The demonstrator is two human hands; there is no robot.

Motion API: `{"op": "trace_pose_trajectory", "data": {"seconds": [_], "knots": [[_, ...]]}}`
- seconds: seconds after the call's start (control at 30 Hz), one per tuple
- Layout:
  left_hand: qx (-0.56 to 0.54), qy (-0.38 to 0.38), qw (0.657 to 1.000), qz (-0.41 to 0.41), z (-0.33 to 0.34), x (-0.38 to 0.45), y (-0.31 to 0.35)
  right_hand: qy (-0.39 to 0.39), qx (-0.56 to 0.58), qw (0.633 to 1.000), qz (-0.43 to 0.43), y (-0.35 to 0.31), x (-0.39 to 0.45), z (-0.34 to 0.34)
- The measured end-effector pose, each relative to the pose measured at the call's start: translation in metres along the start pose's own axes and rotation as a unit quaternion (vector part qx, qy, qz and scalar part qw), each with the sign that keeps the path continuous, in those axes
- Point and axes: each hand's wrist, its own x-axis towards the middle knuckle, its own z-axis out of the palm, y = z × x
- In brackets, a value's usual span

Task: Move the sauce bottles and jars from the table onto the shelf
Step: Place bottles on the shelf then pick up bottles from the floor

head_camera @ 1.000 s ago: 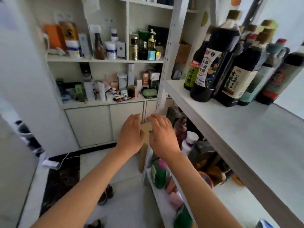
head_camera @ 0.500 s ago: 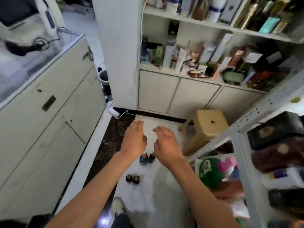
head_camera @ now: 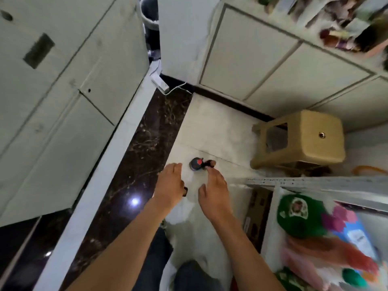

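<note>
I look straight down at the floor. A dark bottle with a red and grey cap [head_camera: 196, 164] stands on the white floor, seen from above. A second dark bottle top [head_camera: 210, 163] sits just right of it. Another dark cap [head_camera: 185, 191] peeks out from under my left hand [head_camera: 170, 185]. Both hands hover above the bottles, fingers spread, holding nothing. My right hand [head_camera: 214, 193] has its fingertips close over the second bottle top. The metal shelf rail [head_camera: 315, 182] runs along the right.
A tan plastic stool [head_camera: 302, 139] stands to the right of the bottles. White cabinets [head_camera: 63, 91] flank the left, with more cabinet doors [head_camera: 262, 59] behind. The lower shelf holds green-capped and pink packages [head_camera: 298, 215]. A white power strip [head_camera: 159, 81] lies in the corner.
My view has tipped from the shelf of sauce bottles down to the floor. Both empty hands have dropped toward the bottles standing there.
</note>
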Motion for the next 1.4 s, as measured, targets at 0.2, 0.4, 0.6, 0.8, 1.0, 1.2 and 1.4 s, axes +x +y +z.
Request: {"op": "trace_pose_trajectory", "data": {"seconds": [0.2,0.4,0.6,0.8,1.0,1.2,1.4], "knots": [[-0.008,-0.043,0.996,-0.077,0.104,0.034,-0.074,-0.063,0.033,0.996,0.052,0.052,0.052,0.120],[-0.002,-0.085,0.990,-0.116,0.203,0.076,-0.138,-0.147,0.007,0.987,0.063,0.121,0.098,0.234],[0.015,-0.126,0.980,-0.154,0.289,0.123,-0.196,-0.226,-0.030,0.969,0.100,0.191,0.127,0.329],[0.051,-0.150,0.977,-0.140,0.354,0.153,-0.230,-0.239,-0.009,0.966,0.098,0.227,0.142,0.406],[0.099,-0.106,0.983,-0.111,0.373,0.169,-0.236,-0.191,-0.043,0.977,0.081,0.238,0.151,0.431],[0.095,-0.092,0.982,-0.132,0.363,0.168,-0.229,-0.153,0.001,0.982,0.110,0.238,0.159,0.421],[0.083,-0.074,0.989,-0.096,0.316,0.136,-0.208,-0.145,0.033,0.985,0.089,0.223,0.132,0.367]]}}
